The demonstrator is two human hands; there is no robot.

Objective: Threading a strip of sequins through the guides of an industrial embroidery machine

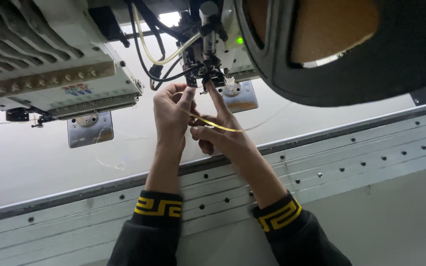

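Yellow thread [218, 127] runs taut between your two hands, just below the needle assembly [208, 74] of the embroidery machine head [223, 44]. Your left hand [172, 116] is curled, thumb and fingers pinched on the upper end of the thread close to the needle area. Your right hand [218, 133] pinches the same thread between thumb and middle fingers, while its index finger [216, 96] stretches straight up and touches the dark presser foot part at the base of the assembly. Beyond your right hand the thread trails on to the right as a fine pale line over the white fabric [50, 167] spread on the machine bed. Black cables and a pale yellowish tube [161, 56] loop down beside the head. A second embroidery head [50, 64] stands to the left, with a square metal plate [90, 129] beneath it; a matching plate [240, 96] sits just behind your right index finger. A grey perforated metal rail [351, 157] crosses the frame diagonally under your forearms. Both sleeves are black with yellow-patterned cuffs [159, 206]. A large dark curved shape [371, 74] fills the upper right corner, too close to identify.
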